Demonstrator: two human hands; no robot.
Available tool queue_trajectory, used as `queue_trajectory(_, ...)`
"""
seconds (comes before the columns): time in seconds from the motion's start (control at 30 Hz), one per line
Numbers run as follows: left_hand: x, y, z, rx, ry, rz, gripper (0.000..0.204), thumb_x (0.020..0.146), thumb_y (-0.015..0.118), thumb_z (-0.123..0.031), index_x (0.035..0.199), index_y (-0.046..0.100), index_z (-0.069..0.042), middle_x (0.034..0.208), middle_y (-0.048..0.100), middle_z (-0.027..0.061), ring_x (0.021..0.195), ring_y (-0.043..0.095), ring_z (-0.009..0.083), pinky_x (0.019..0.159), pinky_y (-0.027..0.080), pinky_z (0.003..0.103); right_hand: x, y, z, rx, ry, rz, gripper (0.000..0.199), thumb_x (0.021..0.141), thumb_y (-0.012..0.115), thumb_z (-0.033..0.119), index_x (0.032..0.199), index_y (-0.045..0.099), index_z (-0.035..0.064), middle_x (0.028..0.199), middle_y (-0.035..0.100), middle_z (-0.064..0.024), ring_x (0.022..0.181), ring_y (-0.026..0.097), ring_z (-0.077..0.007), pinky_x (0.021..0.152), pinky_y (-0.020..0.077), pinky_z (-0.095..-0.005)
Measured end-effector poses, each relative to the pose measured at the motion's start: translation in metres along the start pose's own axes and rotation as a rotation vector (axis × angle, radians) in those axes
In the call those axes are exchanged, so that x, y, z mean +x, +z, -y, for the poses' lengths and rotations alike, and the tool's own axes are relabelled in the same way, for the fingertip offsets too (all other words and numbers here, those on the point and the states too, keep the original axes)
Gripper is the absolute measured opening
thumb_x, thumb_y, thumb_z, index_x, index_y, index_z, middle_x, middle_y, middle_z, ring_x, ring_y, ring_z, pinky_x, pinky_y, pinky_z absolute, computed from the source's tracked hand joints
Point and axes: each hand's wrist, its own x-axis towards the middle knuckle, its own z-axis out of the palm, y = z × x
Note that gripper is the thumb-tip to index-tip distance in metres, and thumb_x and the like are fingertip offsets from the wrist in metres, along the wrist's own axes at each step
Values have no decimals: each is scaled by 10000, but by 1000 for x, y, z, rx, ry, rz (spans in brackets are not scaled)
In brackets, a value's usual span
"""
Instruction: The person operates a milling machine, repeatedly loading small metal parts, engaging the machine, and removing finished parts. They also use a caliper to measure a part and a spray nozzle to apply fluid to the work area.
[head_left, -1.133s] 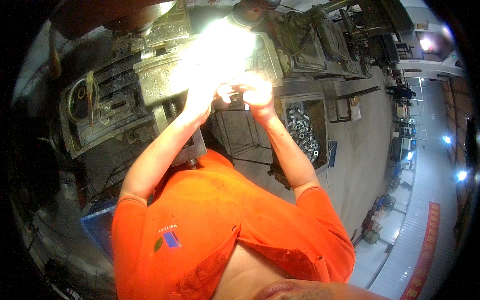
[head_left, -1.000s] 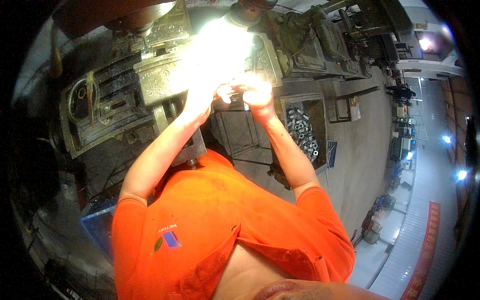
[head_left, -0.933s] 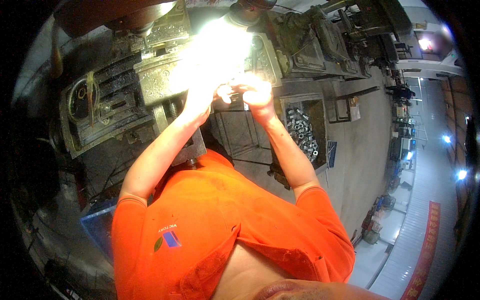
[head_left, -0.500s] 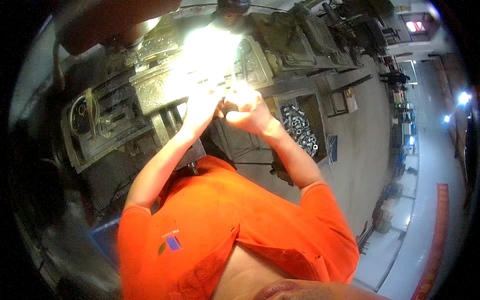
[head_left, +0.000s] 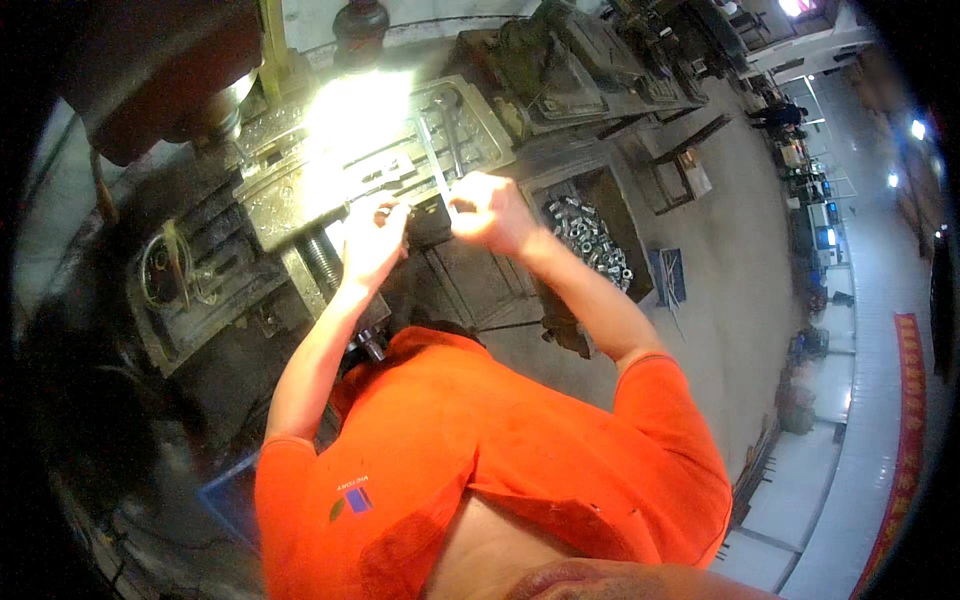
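My left hand (head_left: 372,245) is closed in a pinch in front of the machine table (head_left: 285,222), with a small dark piece (head_left: 384,214) at its fingertips. Its exact kind is too small to make out. To the right, my right hand (head_left: 492,212) is closed around the near end of a slim, flat metal bar (head_left: 435,160). The bar slants away over the table's right part. Just beyond it lies a wrench-like tool (head_left: 456,140). A small metal block (head_left: 398,168) sits on the table past my left hand, partly washed out by glare.
A bin (head_left: 628,208) of metal nut-like parts (head_left: 592,240) stands right of my right hand. The machine head (head_left: 215,115) overhangs the table's left. A screw shaft (head_left: 322,258) runs below the table. Wire coils (head_left: 165,270) lie on a tray-like bed at left.
My hands were close together under the glare and have moved apart, the left one lower. The metal bar shows clearly now. The whole view has shifted slightly.
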Motion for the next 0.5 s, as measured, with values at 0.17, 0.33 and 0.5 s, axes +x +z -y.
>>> queue_trajectory(0.17, -11, 5, -6, -369, 19, 18, 169, 866, 541, -103, 946, 553, 45, 702, 568, 87, 455, 543, 146, 549, 514, 291, 2, 9, -123, -118, 633, 226, 324, 552, 658, 220, 819, 672, 38, 818, 636, -187, 788, 621, -311, 716, 495, -357)
queue_trajectory(0.33, -34, 5, -16, -350, -4, -62, 153, 869, 523, -70, 959, 535, 54, 776, 609, 124, 522, 575, 163, 434, 476, 254, 10, 16, -157, -95, 870, 476, 418, 564, 630, 200, 962, 668, 81, 996, 631, -176, 969, 595, -298, 829, 468, -343)
queue_trajectory(0.5, -48, 7, -7, -322, -56, -160, 149, 873, 522, -71, 960, 535, 49, 795, 605, 132, 540, 572, 161, 441, 467, 246, 3, 30, -171, -225, 691, 486, 272, 551, 679, 214, 778, 678, 65, 862, 652, -155, 826, 633, -301, 725, 501, -370)
